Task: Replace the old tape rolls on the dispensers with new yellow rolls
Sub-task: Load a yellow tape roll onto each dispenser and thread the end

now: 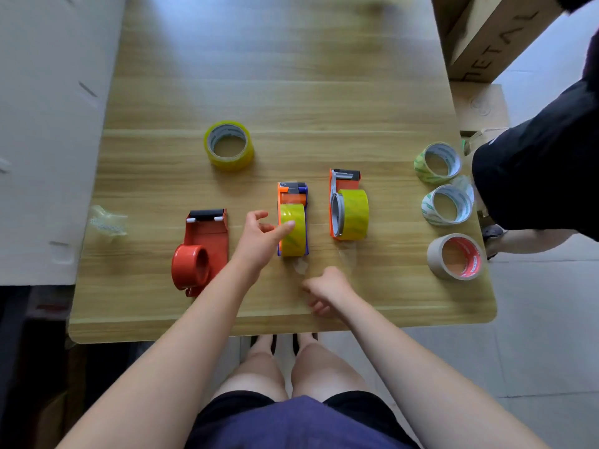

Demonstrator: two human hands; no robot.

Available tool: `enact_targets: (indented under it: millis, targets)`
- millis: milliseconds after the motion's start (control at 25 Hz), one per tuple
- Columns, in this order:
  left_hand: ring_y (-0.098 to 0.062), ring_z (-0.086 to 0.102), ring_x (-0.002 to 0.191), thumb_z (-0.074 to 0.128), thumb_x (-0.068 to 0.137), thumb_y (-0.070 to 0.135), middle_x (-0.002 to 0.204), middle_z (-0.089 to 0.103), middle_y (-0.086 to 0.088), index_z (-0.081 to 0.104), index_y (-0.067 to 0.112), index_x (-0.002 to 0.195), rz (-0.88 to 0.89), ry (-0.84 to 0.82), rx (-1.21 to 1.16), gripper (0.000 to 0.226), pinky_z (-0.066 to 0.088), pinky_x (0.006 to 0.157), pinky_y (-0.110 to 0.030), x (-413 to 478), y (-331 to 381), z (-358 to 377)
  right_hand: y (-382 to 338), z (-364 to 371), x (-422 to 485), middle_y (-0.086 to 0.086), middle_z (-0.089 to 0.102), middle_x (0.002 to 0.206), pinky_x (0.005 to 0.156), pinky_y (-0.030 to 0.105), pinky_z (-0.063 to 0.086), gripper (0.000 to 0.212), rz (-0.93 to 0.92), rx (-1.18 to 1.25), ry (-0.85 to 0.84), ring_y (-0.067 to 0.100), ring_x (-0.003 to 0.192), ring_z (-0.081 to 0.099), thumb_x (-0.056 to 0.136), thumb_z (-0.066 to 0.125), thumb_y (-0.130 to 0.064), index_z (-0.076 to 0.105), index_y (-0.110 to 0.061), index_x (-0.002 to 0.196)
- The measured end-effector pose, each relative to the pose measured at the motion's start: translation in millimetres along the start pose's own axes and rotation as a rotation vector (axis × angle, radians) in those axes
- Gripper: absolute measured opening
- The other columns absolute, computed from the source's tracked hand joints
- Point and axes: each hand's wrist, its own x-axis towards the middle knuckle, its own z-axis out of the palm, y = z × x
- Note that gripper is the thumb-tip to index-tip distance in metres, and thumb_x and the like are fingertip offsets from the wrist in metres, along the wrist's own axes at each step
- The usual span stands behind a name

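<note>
Middle dispenser [292,218], orange-blue, mid desk [275,76] toward front edge, yellow roll [293,230] mounted on it. Left hand [259,236] loose, fingers spread, one fingertip touching that roll, gripping nothing. Right hand [327,288] near front edge, fingers curled under, can't tell if holding anything. Orange dispenser [345,202] just right, second yellow roll [355,213] on it. Red dispenser [201,247] left. Spare yellow roll [229,145] further back.

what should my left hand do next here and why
Probably lift the left hand off the middle dispenser's roll and reach for the loose yellow roll: the red dispenser has a bare hub, while the right dispenser already carries a yellow roll too.
</note>
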Motion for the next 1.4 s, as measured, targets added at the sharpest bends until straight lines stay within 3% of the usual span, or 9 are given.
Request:
enact_targets:
  millis: [120, 280, 440, 560, 680, 840, 960, 1120, 1400]
  targets:
    - [-0.024, 0.057, 0.105, 0.065, 0.085, 0.03, 0.114, 0.057, -0.012, 0.047, 0.012, 0.122, 0.006, 0.04, 0.11, 0.045, 0.047, 0.083, -0.031, 1.2, 8.7, -17.4, -19.5, -27.6, -17.0, 0.009, 0.059, 0.063, 0.052, 0.026, 0.044, 0.023, -0.121, -0.257, -0.011, 0.023, 0.049, 0.052, 0.082, 0.058, -0.029, 0.053, -0.009, 0.071]
    - [-0.019, 0.059, 0.081, 0.063, 0.086, 0.019, 0.095, 0.063, -0.012, 0.056, 0.012, 0.095, 0.096, 0.076, 0.2, 0.014, 0.043, 0.065, -0.026, -2.6, 26.9, -49.8, -47.2, -64.4, -46.8, 0.016, 0.063, 0.081, 0.055, 0.029, 0.048, 0.026, -0.219, -0.422, -0.072, 0.025, 0.058, 0.056, 0.089, 0.057, -0.029, 0.059, -0.003, 0.085]
    - [-0.016, 0.052, 0.062, 0.059, 0.086, 0.005, 0.07, 0.056, -0.007, 0.052, 0.016, 0.072, 0.14, 0.188, 0.178, 0.019, 0.043, 0.057, -0.022, -14.9, 43.9, -82.2, -85.6, -81.1, -68.9, 0.014, 0.062, 0.076, 0.057, 0.032, 0.05, 0.018, -0.428, -0.305, 0.095, 0.024, 0.057, 0.056, 0.088, 0.057, -0.023, 0.058, -0.005, 0.091]
    - [-0.015, 0.051, 0.059, 0.057, 0.086, 0.003, 0.066, 0.055, -0.006, 0.052, 0.015, 0.073, 0.144, 0.189, 0.15, 0.018, 0.039, 0.054, -0.021, -21.1, 45.6, -109.2, -113.7, -76.9, -85.4, 0.017, 0.067, 0.084, 0.06, 0.031, 0.051, 0.018, -0.594, -0.207, 0.2, 0.025, 0.069, 0.062, 0.089, 0.056, -0.019, 0.062, -0.002, 0.094]
    - [-0.014, 0.053, 0.062, 0.056, 0.088, 0.004, 0.072, 0.057, -0.007, 0.054, 0.01, 0.083, 0.166, 0.17, 0.142, 0.007, 0.041, 0.054, -0.019, -27.8, 45.4, -142.0, -136.4, -53.6, -98.8, 0.016, 0.065, 0.079, 0.055, 0.031, 0.05, 0.014, -0.716, -0.158, 0.249, 0.024, 0.061, 0.062, 0.088, 0.057, -0.014, 0.056, -0.01, 0.074]
    - [-0.016, 0.053, 0.067, 0.057, 0.088, 0.007, 0.076, 0.058, -0.008, 0.055, 0.005, 0.096, 0.156, 0.114, 0.199, 0.009, 0.042, 0.055, -0.019, -30.4, 42.2, -182.2, -154.6, -19.6, -102.0, 0.014, 0.062, 0.074, 0.055, 0.031, 0.046, 0.021, -0.687, -0.115, 0.299, 0.022, 0.054, 0.057, 0.088, 0.055, -0.011, 0.052, -0.013, 0.067]
    - [-0.018, 0.054, 0.072, 0.06, 0.086, 0.013, 0.079, 0.059, -0.007, 0.054, 0.008, 0.095, 0.125, 0.092, 0.276, 0.011, 0.04, 0.057, -0.024, -23.8, 32.0, -206.3, -160.0, 6.9, -104.9, 0.011, 0.06, 0.068, 0.055, 0.029, 0.046, 0.022, -0.683, -0.061, 0.344, 0.021, 0.054, 0.057, 0.089, 0.055, -0.012, 0.052, -0.013, 0.067]
    - [-0.014, 0.055, 0.063, 0.06, 0.088, 0.017, 0.079, 0.06, -0.008, 0.054, 0.009, 0.089, 0.034, 0.009, 0.257, 0.01, 0.04, 0.057, -0.025, -20.9, 11.7, -205.5, -155.0, 30.7, -100.5, 0.01, 0.059, 0.067, 0.055, 0.031, 0.05, 0.023, -0.644, -0.019, 0.34, 0.022, 0.057, 0.059, 0.089, 0.055, -0.012, 0.054, -0.013, 0.066]
    - [-0.013, 0.052, 0.061, 0.059, 0.089, 0.017, 0.073, 0.056, -0.005, 0.051, 0.011, 0.082, -0.097, -0.051, 0.226, 0.012, 0.039, 0.056, -0.024, -16.5, -24.6, -186.4, -132.4, 70.4, -62.2, 0.014, 0.064, 0.078, 0.057, 0.03, 0.052, 0.01, -0.459, -0.067, 0.238, 0.017, 0.054, 0.06, 0.087, 0.051, -0.01, 0.061, -0.007, 0.084]
